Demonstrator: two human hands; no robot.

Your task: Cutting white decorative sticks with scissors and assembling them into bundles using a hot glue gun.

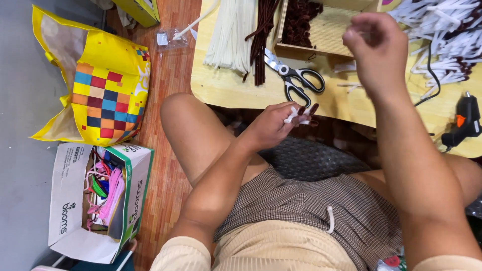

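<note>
Floor, far left: a yellow bag with a checked panel [103,93] stands beside an open cardboard box [95,200] holding pink and coloured fuzzy stems.
Table, left part: a bundle of white stems [231,32] lies next to a bundle of brown stems [261,37]; both look uncut. Black-handled scissors [293,78] lie just beside them, unheld.
Left hand [273,125]: raised over the lap at the edge of the wooden table [221,85], fingers pinched on a small piece made of white and brown stem lengths [301,116].
Wooden tray [326,32]: holds short brown cut pieces in one corner; the rest is bare.
Right hand [376,47]: lifted above the table, blurred, fingertips drawn together; whether anything is between them cannot be told.
Table, right part: a heap of white-and-brown finished-looking pieces [447,35]; a black glue gun [464,123] sits at the table edge.
Progress, judged: many pieces appear made, one is in hand, and ample stem stock remains.
</note>
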